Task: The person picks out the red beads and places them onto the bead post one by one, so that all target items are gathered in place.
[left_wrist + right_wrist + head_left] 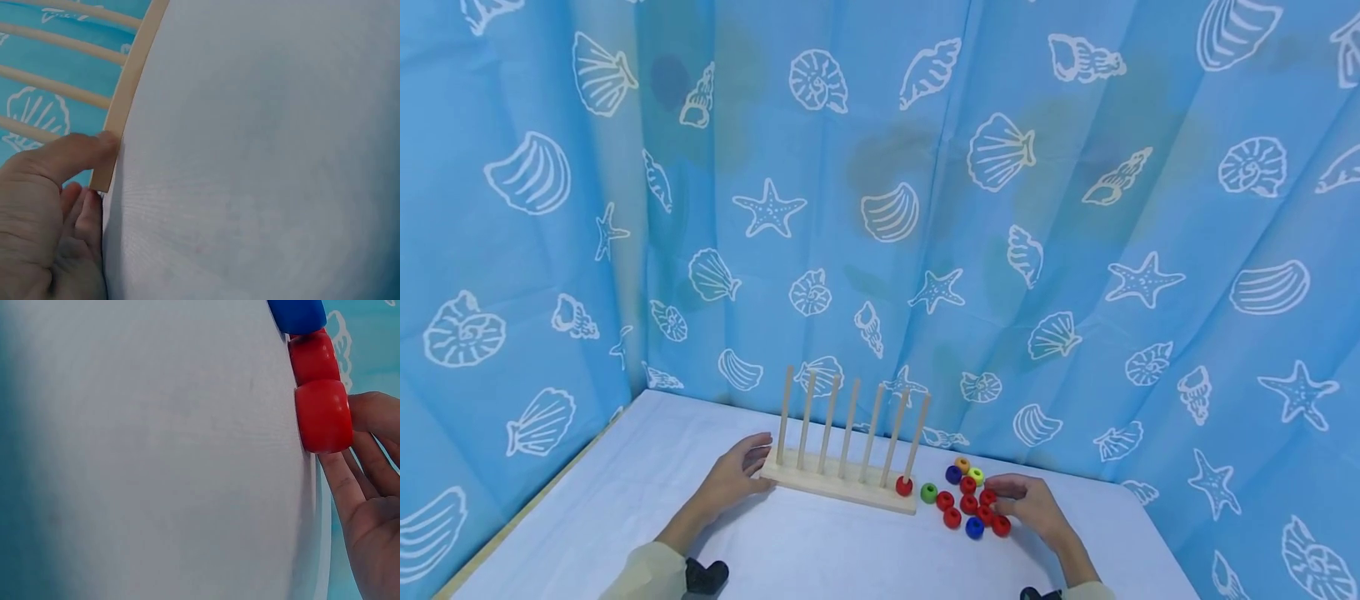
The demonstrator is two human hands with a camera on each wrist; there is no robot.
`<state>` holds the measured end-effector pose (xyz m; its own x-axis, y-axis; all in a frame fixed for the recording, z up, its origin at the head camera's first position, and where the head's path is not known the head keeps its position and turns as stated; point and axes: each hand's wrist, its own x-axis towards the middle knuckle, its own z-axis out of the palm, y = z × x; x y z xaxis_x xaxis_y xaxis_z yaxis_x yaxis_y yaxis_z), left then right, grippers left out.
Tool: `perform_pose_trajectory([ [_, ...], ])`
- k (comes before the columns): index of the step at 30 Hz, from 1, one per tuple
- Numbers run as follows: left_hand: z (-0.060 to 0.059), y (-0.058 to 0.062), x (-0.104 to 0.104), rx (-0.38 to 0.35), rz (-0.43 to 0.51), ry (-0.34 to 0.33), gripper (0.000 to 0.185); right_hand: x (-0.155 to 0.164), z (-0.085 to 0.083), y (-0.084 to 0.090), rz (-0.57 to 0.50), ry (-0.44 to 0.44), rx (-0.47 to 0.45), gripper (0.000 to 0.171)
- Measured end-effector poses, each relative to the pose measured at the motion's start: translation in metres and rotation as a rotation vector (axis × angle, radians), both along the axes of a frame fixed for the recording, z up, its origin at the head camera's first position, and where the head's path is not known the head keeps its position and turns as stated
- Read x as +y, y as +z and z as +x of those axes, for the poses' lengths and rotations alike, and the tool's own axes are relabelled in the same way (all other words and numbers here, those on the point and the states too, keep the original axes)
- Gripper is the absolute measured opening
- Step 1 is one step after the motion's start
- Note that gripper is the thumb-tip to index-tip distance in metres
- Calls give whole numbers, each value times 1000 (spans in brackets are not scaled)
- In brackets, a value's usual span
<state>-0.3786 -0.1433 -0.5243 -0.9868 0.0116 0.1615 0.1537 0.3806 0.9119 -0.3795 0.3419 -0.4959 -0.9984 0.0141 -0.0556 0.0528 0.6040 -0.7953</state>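
My left hand [735,473] holds the left end of a wooden peg stand [835,483], thumb on the front edge of its base and fingers round the end. Several upright pegs rise from the base. One red bead [904,486] sits at the foot of the rightmost peg. My right hand [1028,505] is at the right side of a loose bead group, thumb and index finger pinching a red bead [987,497]. In the right wrist view, a nearer red bead [324,416] hides the fingertips; a blue bead [299,314] lies beyond it.
Between the stand and my right hand lie several red beads, a green bead [928,492], a blue bead [974,527], a purple bead [953,474], an orange bead [962,463] and a yellow bead [976,476]. A blue shell-patterned curtain [880,250] hangs behind the white table [820,554].
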Motion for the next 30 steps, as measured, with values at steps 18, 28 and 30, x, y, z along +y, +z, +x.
perform_pose_trajectory([
  [18,-2,3,9,115,-158,-20,88,6,-7,-9,-26,31,-27,38],
  [28,-3,4,9,69,-123,-17,90,7,-7,-9,-22,-7,15,41],
  [30,-3,4,9,67,-118,-36,92,8,-8,-10,-1,-43,31,41],
])
